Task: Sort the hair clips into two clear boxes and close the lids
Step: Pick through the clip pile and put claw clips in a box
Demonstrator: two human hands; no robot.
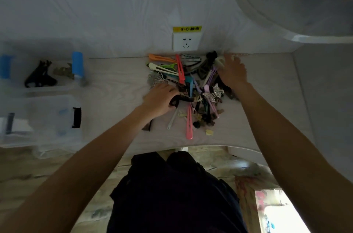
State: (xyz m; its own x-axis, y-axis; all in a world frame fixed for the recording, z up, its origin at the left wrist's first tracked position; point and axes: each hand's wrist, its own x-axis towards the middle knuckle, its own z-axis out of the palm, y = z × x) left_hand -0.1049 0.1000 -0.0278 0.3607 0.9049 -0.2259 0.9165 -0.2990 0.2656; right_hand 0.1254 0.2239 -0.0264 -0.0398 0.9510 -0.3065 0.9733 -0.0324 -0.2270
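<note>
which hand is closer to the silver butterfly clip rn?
Right, narrowly. The right hand is just above and right of the silver butterfly clip, its wrist beside it. The left hand grips a black clip further off, across the pile.

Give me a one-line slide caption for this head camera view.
Both hands, left hand and right hand, dig into a pile of hair clips, two clear boxes waiting alongside.

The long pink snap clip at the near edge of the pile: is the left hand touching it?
Apart. The head view shows bare tabletop between the left hand and the long pink snap clip.
</note>
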